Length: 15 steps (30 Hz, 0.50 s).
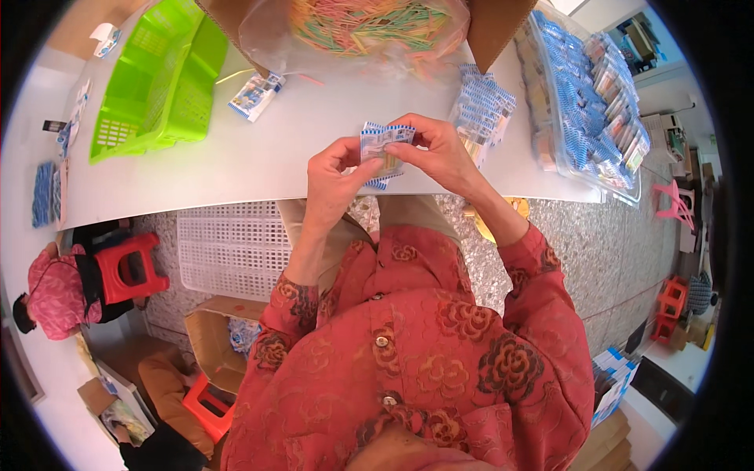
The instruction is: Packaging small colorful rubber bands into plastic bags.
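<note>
Your left hand [334, 177] and right hand [440, 153] both pinched a small blue-and-white packet [382, 149] above the white table [236, 157]. A green basket [157, 78] sat well left, with a stack of packets [483, 106] just beside your right hand.

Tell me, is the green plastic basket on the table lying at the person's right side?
No. The green basket lies at the far left of the white table, left of both hands.

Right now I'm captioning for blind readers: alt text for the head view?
Both hands, left hand and right hand, hold a small blue-and-white packet over a white table. A green basket, a bag of coloured sticks and a tray of packets lie around.
</note>
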Available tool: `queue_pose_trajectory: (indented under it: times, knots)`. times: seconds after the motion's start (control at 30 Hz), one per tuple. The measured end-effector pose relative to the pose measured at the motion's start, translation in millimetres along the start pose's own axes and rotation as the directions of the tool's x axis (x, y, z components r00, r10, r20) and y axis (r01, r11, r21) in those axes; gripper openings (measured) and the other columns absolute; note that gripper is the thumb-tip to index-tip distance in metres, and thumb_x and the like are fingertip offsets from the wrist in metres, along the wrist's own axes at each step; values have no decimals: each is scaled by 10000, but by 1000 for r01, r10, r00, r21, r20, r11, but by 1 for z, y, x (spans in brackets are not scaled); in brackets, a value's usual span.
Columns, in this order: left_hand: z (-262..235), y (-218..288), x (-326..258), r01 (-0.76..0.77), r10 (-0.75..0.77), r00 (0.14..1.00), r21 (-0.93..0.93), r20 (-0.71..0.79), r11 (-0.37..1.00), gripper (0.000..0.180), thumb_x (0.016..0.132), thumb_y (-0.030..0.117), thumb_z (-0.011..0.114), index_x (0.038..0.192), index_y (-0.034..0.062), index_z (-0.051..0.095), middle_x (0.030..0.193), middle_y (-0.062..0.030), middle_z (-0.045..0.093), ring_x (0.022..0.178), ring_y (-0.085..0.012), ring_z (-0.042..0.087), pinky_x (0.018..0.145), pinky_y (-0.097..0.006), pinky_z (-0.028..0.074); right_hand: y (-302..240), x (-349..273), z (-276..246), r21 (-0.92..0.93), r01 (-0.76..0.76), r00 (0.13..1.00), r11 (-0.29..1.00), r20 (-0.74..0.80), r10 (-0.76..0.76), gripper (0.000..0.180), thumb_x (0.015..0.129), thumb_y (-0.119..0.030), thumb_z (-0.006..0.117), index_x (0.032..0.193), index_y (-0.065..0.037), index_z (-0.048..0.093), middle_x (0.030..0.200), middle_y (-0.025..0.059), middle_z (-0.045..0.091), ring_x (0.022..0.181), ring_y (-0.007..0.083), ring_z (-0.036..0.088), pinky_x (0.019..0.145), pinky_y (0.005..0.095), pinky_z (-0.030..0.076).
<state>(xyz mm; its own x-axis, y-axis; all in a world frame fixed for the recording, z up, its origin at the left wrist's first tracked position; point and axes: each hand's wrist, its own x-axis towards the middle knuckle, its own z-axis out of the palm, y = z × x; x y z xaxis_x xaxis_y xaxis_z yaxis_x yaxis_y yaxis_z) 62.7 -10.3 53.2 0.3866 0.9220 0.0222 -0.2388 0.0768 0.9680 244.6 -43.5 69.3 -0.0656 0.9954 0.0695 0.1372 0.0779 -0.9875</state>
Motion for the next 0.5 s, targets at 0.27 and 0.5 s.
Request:
queue_pose_trajectory:
  times: [0.27, 0.5]
  knots:
    - [-3, -16, -1, 12, -48, 990, 260, 136, 966, 137, 795, 50, 691, 916, -6, 662, 788, -16, 654, 702, -55, 569, 653, -220, 484, 9, -23, -8, 15, -35, 999, 999, -20, 36, 241, 829, -95, 682, 1047, -5, 632, 876, -8, 649, 744, 46, 548, 665, 220, 461]
    - [-11, -36, -5, -112, 115, 993, 400, 17, 910, 200, 780, 47, 695, 967, -9, 651, 859, -54, 670, 785, -130, 607, 728, -269, 494, 52, -51, -49, -267, -214, 924, 940, -366, 107, 262, 783, -123, 719, 986, 22, 638, 770, 33, 638, 647, 55, 530, 602, 226, 452]
